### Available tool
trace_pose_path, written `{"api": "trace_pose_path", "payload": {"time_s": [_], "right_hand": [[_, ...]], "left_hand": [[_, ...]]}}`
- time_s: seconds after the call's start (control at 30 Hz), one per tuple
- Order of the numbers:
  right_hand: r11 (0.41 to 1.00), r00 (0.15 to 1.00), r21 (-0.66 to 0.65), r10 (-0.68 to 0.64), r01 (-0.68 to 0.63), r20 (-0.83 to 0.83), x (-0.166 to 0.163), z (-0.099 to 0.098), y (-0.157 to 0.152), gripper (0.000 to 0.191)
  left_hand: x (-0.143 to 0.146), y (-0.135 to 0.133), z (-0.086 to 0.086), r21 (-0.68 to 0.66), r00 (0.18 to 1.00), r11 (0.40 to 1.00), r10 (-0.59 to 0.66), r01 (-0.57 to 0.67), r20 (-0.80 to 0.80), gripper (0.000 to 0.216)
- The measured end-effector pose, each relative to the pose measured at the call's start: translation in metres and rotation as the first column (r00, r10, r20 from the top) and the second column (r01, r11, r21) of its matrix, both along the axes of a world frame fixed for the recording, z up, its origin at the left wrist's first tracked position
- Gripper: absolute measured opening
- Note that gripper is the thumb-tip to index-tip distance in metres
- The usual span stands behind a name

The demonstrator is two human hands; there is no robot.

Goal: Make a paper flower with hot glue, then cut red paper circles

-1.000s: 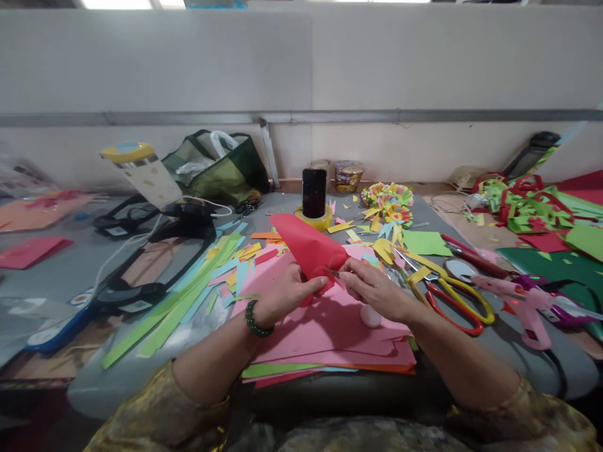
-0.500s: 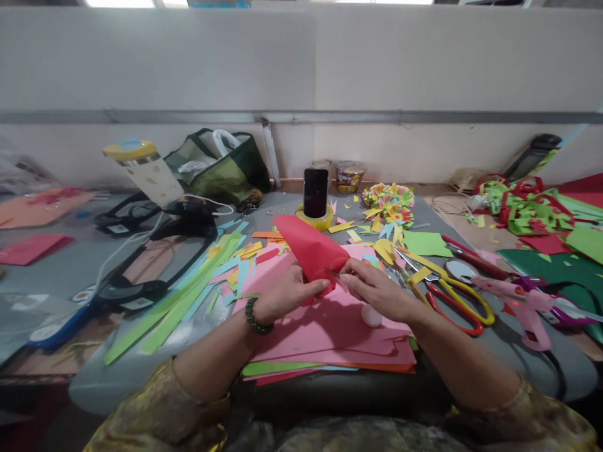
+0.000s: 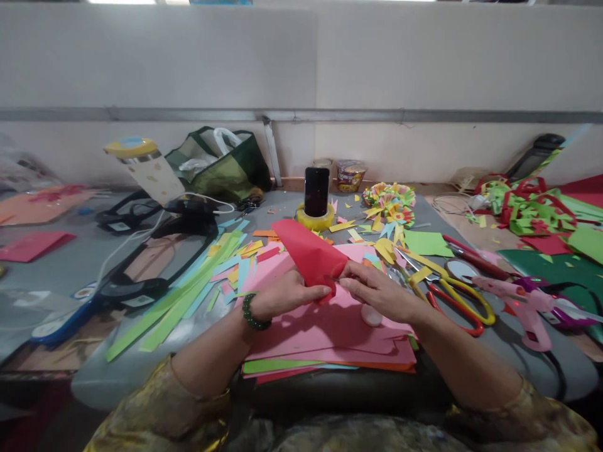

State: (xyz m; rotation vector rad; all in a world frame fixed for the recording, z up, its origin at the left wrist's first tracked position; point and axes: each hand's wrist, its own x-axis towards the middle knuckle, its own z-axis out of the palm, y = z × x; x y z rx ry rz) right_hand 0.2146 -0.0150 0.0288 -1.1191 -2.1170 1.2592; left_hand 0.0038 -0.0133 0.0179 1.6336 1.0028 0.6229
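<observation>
A folded sheet of red paper (image 3: 308,251) is held up at a slant over the pink paper stack. My left hand (image 3: 282,294), with a dark green bead bracelet (image 3: 254,312) at its wrist, pinches the lower left of the red sheet, thumb on top. A small piece of the red paper curls over beside that thumb. My right hand (image 3: 372,285) is closed at the sheet's lower right edge on a thin dark tool (image 3: 332,278), mostly hidden by the fingers. Under both hands lies the pink paper (image 3: 301,339), with a round white disc (image 3: 371,315) near my right wrist.
On the right lie scissors with red and yellow handles (image 3: 464,301) and a pink glue gun (image 3: 522,304). Green paper strips (image 3: 174,289) and scraps spread left. A phone (image 3: 316,191) stands in a yellow tape roll (image 3: 315,218), near a paper flower cluster (image 3: 391,202).
The red sheet has tipped slightly lower, and its lower piece now curls more visibly by my left thumb. My right hand has barely shifted. The view has moved a little.
</observation>
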Motion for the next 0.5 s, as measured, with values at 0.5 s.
{"api": "trace_pose_path", "payload": {"time_s": [0.5], "right_hand": [[1.000,0.999,0.019,-0.005,0.005,0.045,-0.0016,0.0000,-0.0009,0.025]], "left_hand": [[0.0013,-0.0022,0.0034,-0.050,1.000,0.998,-0.026,0.026,0.008,0.022]]}}
